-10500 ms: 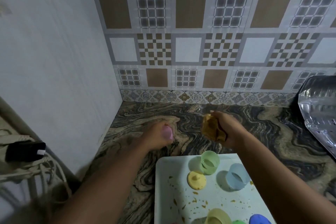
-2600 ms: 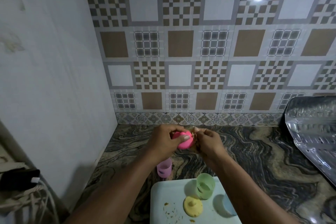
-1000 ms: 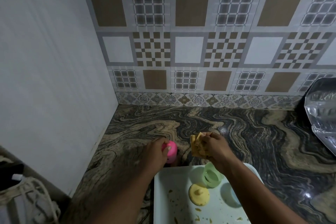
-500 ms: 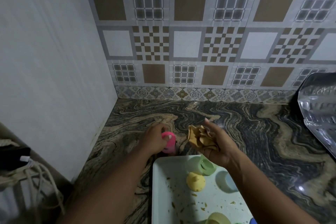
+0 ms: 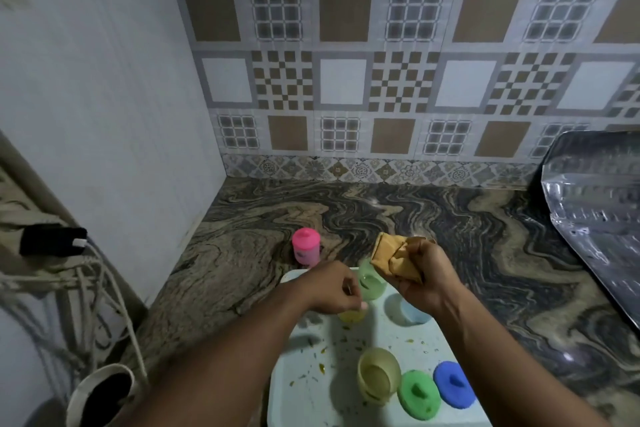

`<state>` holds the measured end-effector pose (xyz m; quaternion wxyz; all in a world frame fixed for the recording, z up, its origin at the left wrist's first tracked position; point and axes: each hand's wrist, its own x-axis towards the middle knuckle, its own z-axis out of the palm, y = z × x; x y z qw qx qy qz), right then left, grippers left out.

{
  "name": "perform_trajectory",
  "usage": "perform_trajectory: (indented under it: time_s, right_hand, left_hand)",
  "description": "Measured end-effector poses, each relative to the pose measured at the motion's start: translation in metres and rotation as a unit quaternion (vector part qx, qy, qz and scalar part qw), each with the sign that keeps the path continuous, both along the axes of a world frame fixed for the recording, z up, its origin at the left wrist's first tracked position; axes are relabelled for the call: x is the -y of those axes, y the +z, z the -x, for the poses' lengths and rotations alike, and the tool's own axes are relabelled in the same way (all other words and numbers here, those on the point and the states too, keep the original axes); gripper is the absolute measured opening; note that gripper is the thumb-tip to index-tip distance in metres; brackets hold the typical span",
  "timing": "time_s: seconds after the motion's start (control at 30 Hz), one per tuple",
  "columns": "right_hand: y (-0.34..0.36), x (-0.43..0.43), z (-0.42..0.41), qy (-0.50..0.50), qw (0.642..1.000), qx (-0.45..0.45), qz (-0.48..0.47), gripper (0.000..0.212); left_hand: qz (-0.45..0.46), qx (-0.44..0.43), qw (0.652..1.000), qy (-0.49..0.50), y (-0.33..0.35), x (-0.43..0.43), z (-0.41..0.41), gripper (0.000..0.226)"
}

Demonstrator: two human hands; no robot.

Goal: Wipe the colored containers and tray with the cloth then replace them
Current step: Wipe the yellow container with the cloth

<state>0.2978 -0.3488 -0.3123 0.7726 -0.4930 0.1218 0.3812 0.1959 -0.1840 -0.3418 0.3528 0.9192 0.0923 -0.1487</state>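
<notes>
the left hand (image 5: pixel 334 288) has released the pink container (image 5: pixel 305 250), which now stands lidded and upright on the countertop (image 5: pixel 450 229) just beyond the far left corner of the tray (image 5: pixel 311 374), and has moved over the yellow lid (image 5: pixel 351 315); the pink unit appears finished and the next piece is being selected. whether the curled left fingers already pinch that lid cannot be told; the right hand (image 5: pixel 424 281) grips the bunched cloth (image 5: pixel 394 258) above the green container (image 5: pixel 372 282). the tray is pale, crumb-speckled and not yet wiped.
</notes>
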Motion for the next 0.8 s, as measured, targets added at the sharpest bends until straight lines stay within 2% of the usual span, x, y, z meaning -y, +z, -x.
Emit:
perform_trajectory:
  time_s: [0.07, 0.17, 0.27, 0.33, 0.4, 0.43, 0.5, 0.57, 0.67, 0.7, 0.73, 0.8]
  right_hand:
    - [0.003, 0.021, 0.010, -0.002, 1.000, 0.004, -0.007, 0.078]
    - [0.002, 0.049, 0.022, -0.004, 1.000, -0.024, -0.016, 0.054]
    - [-0.003, 0.073, 0.034, 0.002, 0.999, -0.030, -0.026, 0.045]
    - [-0.003, 0.086, 0.044, 0.016, 1.000, 0.000, -0.026, 0.036]
    - [0.001, 0.100, 0.055, 0.038, 0.995, 0.090, -0.007, 0.023]
    - [0.002, 0.104, 0.062, 0.050, 0.985, 0.163, 0.019, 0.023]
    - [-0.005, 0.111, 0.077, 0.013, 0.948, 0.299, 0.103, 0.026]
    - [-0.018, 0.112, 0.093, -0.025, 0.895, 0.407, 0.183, 0.032]
    - [-0.038, 0.106, 0.117, 0.050, 0.796, 0.547, 0.253, 0.070]
    - [-0.041, 0.104, 0.120, 0.058, 0.780, 0.566, 0.260, 0.079]
    - [-0.041, 0.102, 0.121, 0.057, 0.783, 0.563, 0.258, 0.084]
    - [-0.038, 0.096, 0.115, 0.039, 0.809, 0.537, 0.236, 0.077]
  left_hand:
    - [-0.022, -0.032, 0.999, 0.002, -0.006, 0.023, 0.009, 0.031]
    - [-0.107, -0.065, 0.992, 0.002, -0.016, 0.053, 0.020, 0.037]
    - [-0.168, -0.048, 0.984, 0.019, -0.026, 0.071, 0.028, 0.028]
    - [-0.183, -0.017, 0.982, 0.047, -0.028, 0.080, 0.034, 0.020]
    - [-0.178, 0.018, 0.980, 0.086, -0.029, 0.084, 0.038, 0.015]
    - [-0.164, 0.034, 0.980, 0.109, -0.028, 0.083, 0.040, 0.017]
    - [-0.115, 0.066, 0.979, 0.152, -0.023, 0.084, 0.041, 0.022]
    - [-0.046, 0.098, 0.976, 0.189, -0.012, 0.090, 0.037, 0.022]
    - [0.020, 0.153, 0.965, 0.212, 0.009, 0.104, 0.029, 0.019]
    - [0.020, 0.171, 0.964, 0.202, 0.016, 0.107, 0.028, 0.019]
    - [0.018, 0.187, 0.964, 0.189, 0.021, 0.109, 0.029, 0.019]
    - [0.015, 0.212, 0.963, 0.164, 0.028, 0.105, 0.031, 0.020]
